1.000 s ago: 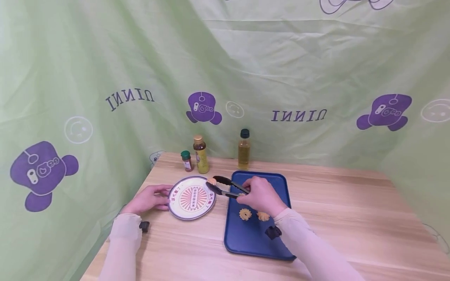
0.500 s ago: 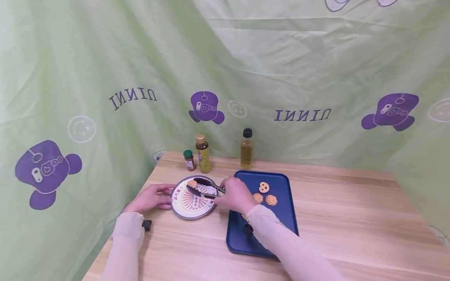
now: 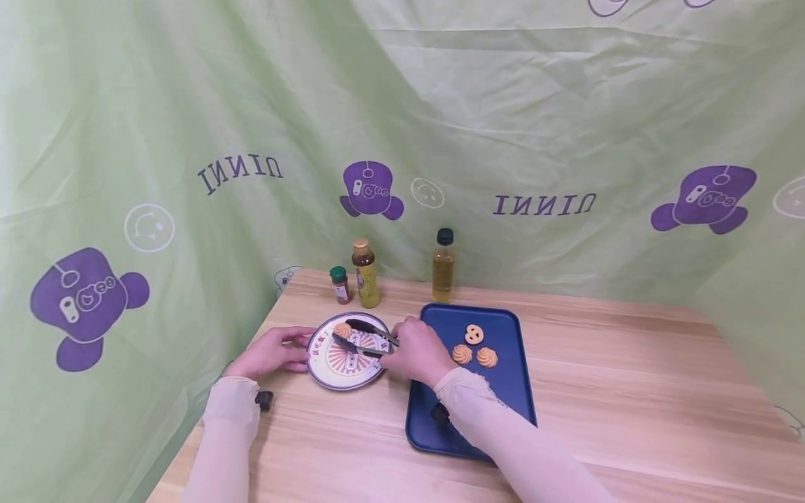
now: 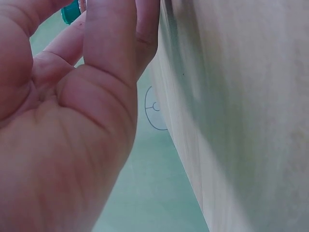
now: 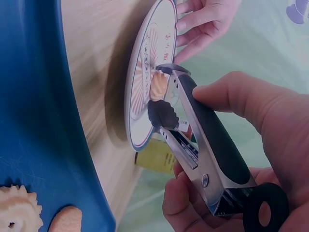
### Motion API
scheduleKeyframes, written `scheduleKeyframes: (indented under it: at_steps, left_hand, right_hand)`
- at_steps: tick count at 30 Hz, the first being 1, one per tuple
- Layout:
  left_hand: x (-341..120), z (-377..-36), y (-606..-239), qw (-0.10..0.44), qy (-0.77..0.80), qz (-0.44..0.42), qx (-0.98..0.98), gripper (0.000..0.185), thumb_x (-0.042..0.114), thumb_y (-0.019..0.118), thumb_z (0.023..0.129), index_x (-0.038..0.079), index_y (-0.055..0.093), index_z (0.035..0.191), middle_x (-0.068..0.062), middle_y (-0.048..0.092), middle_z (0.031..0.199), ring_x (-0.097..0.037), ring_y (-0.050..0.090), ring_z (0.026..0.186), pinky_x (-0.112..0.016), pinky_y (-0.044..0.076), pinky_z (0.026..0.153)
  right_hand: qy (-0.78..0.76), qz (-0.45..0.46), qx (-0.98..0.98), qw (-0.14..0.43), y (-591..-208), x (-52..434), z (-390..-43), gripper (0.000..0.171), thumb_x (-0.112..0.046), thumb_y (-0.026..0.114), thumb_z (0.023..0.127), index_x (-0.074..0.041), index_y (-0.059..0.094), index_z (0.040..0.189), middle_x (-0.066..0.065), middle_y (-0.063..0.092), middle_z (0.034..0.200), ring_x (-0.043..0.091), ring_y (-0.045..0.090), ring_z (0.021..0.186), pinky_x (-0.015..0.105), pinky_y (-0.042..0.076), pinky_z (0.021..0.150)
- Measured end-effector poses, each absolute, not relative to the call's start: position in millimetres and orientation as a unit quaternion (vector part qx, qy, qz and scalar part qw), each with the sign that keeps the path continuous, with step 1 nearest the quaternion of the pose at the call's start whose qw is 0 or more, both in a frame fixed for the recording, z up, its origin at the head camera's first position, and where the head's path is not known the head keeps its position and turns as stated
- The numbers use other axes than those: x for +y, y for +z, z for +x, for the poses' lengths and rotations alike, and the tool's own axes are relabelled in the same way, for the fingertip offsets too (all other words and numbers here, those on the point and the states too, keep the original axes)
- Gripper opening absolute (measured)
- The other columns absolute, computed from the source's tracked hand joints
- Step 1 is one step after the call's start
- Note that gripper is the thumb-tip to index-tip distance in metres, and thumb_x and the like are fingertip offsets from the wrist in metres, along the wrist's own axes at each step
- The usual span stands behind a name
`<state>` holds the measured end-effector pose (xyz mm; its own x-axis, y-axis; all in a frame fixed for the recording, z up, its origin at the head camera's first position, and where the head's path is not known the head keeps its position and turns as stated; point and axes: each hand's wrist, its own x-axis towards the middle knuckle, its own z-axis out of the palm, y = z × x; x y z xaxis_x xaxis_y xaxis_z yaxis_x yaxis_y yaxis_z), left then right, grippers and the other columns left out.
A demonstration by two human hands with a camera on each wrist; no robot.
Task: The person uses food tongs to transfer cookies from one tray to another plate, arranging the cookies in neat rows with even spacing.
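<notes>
A person's two hands work at a wooden counter (image 3: 597, 391) seen from above, with a green printed cloth (image 3: 503, 105) filling the upper frame behind it.

Just left of centre, the right hand (image 3: 418, 353) wraps its fingers round a pair of tongs (image 3: 365, 337). The grip is curled firmly about the black handles. The tong tips reach left over a round patterned plate (image 3: 342, 363) and are open, with a small ridged cookie (image 3: 342, 329) lying at the far tip, on the upper part of the plate. In the right wrist view the cookie (image 5: 158, 86) touches one tong tip; whether it rests fully on the plate cannot be told.

The left hand (image 3: 270, 351), at the left of the plate, touches the plate's rim with straight fingers; its grip is loose and holds nothing.

Right of the plate lies a blue tray (image 3: 503, 412), partly under the right forearm, with three more cookies (image 3: 473, 347) in its upper half.

Beyond the plate, at the counter's far edge, stand three bottles (image 3: 366, 274): a small one with a green cap, a taller yellow one and, well apart to the right, an oil bottle (image 3: 443, 267).
</notes>
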<state>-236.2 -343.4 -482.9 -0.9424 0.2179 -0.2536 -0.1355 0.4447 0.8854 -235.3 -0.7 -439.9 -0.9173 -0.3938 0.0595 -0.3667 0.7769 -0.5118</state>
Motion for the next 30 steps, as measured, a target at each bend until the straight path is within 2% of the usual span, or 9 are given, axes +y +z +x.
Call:
scheduleKeyframes:
  at_steps: [9, 23, 30]
  left_hand:
    - [-342, -236, -484, 0.174, 0.527, 0.024, 0.832, 0.066, -0.004, 0.072, 0.104, -0.01, 0.045, 0.164, -0.033, 0.06, 0.141, -0.02, 0.08, 0.098, -0.035, 0.074, 0.089]
    - [-340, -236, -482, 0.173, 0.521, 0.011, 0.836, 0.067, -0.003, 0.073, 0.103, -0.008, 0.047, 0.164, -0.031, 0.06, 0.138, -0.02, 0.079, 0.097, -0.034, 0.074, 0.088]
    - [-344, -235, -482, 0.172, 0.512, 0.008, 0.842, 0.067, -0.001, 0.075, 0.103, -0.005, 0.049, 0.164, -0.029, 0.06, 0.138, -0.02, 0.079, 0.098, -0.034, 0.074, 0.088]
  right_hand:
    - [-0.27, -0.2, 0.941, 0.034, -438, 4, -230, 0.054, -0.034, 0.094, 0.082, 0.001, 0.081, 0.122, 0.011, 0.072, 0.11, 0.023, 0.061, 0.091, 0.039, 0.061, 0.082]
    - [-0.277, -0.207, 0.938, -0.011, -435, 46, -213, 0.045, -0.033, 0.099, 0.08, -0.001, 0.083, 0.108, 0.005, 0.064, 0.091, 0.02, 0.056, 0.078, 0.032, 0.051, 0.066]
    - [-0.29, -0.18, 0.94, -0.015, -432, 72, -204, 0.041, -0.026, 0.092, 0.08, -0.002, 0.082, 0.111, 0.005, 0.068, 0.095, 0.019, 0.057, 0.079, 0.031, 0.052, 0.065]
